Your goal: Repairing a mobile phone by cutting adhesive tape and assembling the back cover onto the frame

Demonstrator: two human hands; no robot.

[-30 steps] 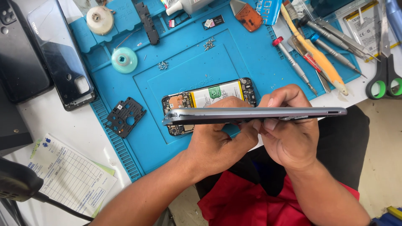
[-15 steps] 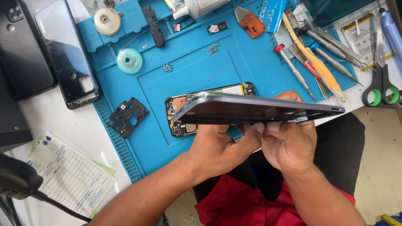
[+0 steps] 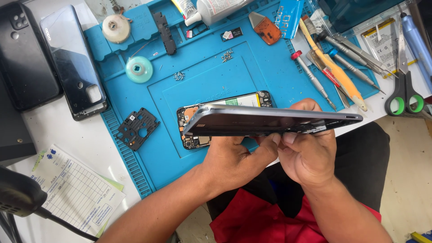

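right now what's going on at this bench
A person holds a dark phone panel edge-on in both hands over a blue repair mat. The left hand supports it from below, and the right hand pinches its lower edge. Beneath it on the mat lies an opened phone with its battery and boards exposed. Screwdrivers, scissors and a black back cover lie around.
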